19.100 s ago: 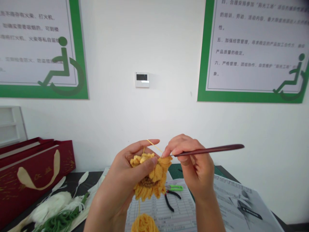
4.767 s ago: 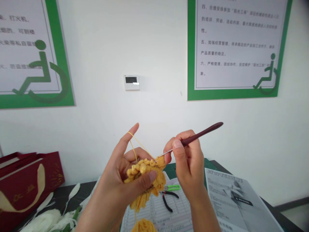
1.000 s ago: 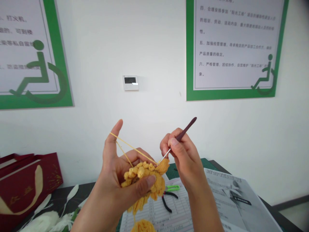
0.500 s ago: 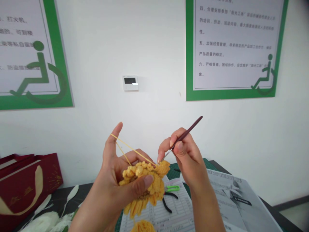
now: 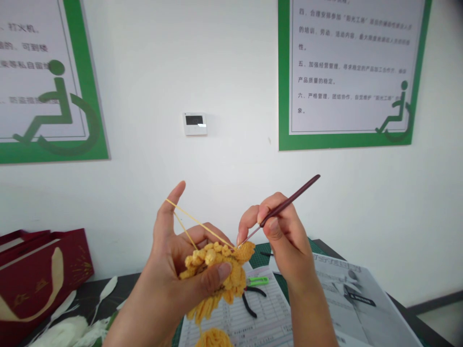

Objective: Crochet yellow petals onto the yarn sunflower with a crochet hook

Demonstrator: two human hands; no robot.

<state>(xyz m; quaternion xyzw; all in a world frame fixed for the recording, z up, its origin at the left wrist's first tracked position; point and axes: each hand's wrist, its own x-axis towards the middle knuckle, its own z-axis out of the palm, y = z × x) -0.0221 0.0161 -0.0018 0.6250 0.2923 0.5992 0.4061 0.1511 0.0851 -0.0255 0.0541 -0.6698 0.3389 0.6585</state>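
My left hand (image 5: pixel 173 270) grips a ruffled yellow crochet piece (image 5: pixel 235 277), its thumb pressed across the front. A yellow yarn strand (image 5: pixel 200 225) loops over the raised left index finger and runs down to the piece. Between the thumb and fingers of my right hand (image 5: pixel 285 236) is a crochet hook (image 5: pixel 294 196) with a dark red handle. The hook's thin metal shaft reaches the upper right edge of the piece, where its tip is hard to make out. Below hangs or lies a yellow yarn ball (image 5: pixel 214 338).
Printed sheets (image 5: pixel 267 318), black-handled pliers (image 5: pixel 249 301) and a green cutter (image 5: pixel 257 281) lie on a green mat (image 5: pixel 262 255). White artificial flowers (image 5: pixel 67 332) and a red bag (image 5: pixel 39 284) are at left. A booklet (image 5: pixel 365 299) lies right.
My right hand has shifted slightly right, and the hook's handle has moved right and tilted a little flatter. My left hand and the yellow piece have barely moved.
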